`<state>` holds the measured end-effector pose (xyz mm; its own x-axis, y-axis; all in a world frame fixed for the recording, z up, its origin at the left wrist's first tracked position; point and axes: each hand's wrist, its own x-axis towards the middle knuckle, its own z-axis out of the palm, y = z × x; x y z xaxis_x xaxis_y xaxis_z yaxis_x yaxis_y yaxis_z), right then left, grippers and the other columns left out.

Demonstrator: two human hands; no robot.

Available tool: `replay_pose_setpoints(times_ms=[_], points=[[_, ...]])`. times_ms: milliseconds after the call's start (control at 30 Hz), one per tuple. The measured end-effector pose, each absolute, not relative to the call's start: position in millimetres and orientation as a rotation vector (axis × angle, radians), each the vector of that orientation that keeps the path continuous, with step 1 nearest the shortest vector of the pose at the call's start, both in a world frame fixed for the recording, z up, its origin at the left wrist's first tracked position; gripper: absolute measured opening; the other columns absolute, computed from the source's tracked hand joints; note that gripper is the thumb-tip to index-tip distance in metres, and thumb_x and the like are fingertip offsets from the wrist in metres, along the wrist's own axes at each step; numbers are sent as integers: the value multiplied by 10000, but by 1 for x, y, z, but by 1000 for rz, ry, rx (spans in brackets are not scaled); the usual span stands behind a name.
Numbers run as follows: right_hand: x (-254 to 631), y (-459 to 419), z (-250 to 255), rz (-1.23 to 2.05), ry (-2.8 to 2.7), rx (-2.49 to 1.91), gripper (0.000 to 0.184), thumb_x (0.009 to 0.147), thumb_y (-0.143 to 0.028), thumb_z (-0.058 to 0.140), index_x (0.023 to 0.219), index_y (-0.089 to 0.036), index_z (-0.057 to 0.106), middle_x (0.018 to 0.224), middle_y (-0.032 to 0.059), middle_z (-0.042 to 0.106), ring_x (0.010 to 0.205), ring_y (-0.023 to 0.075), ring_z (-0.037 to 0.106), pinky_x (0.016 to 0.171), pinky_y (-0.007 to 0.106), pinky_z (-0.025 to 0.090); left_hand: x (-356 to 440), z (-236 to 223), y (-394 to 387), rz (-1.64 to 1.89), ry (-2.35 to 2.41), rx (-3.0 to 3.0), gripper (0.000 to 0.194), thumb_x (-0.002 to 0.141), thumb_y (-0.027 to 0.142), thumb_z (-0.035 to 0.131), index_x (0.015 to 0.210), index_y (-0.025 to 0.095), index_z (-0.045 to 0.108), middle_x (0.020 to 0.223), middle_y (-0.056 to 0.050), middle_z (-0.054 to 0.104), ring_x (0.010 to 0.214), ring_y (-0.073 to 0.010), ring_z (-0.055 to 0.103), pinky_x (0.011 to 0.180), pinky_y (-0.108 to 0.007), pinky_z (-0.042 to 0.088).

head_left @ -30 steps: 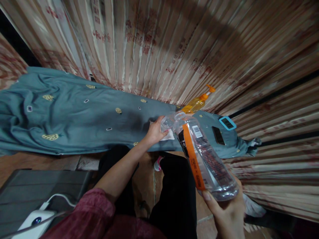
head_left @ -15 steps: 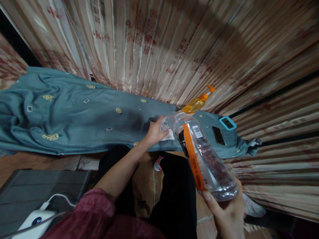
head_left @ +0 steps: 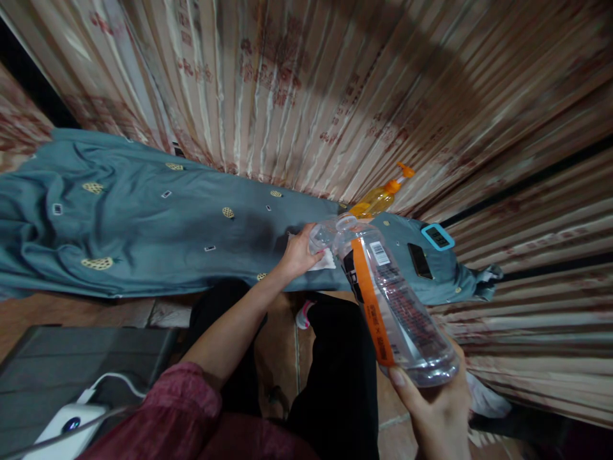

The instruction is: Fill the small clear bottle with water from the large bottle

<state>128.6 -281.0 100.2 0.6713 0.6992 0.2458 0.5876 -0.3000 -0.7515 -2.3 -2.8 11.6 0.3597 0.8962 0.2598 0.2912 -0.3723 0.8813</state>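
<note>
My right hand [head_left: 433, 399] grips the base of a large clear plastic bottle [head_left: 407, 306] with an orange and black label. The bottle is tilted, its uncapped mouth pointing up and left over the cloth. Wrapped in the fingers of my left hand [head_left: 299, 252] is a small clear cup [head_left: 322, 235], held against the bottle's mouth. A white tissue [head_left: 324, 260] lies under the cup. Whether liquid passes between the two I cannot make out. Just behind the bottle's mouth stands a yellow pump bottle [head_left: 376, 201] with an orange pump head.
A blue-green patterned cloth [head_left: 158, 223] covers the narrow surface before me. To the right lie a dark phone [head_left: 420, 260] and a blue-framed digital clock [head_left: 437, 236]. Pleated curtains [head_left: 287, 96] hang behind. A white power bank [head_left: 69, 428] with a cable rests on a grey box [head_left: 96, 351].
</note>
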Motion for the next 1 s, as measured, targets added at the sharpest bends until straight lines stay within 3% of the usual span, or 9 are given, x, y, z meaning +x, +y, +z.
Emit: replay_pose_setpoints(times_ms=[767,1000], points=[[135,-282,102,90,-1053,-2029,791,597,-573,873,1229,-185,598,1145,132,689,1002,315,675,845,437,544,-2,12,-3,990,1055,1833,657,723,199,802,1332,199,558,1170,-77,749,1086,-279,729,993,-411,590],[129,-280,103,111,-1036,-2008,814,616,-564,873,1275,-185,584,1177,130,683,1029,310,680,891,452,543,-1,8,-2,1024,1022,1832,646,730,221,793,1327,229,547,1160,-53,749,1063,-271,728,978,-446,592]])
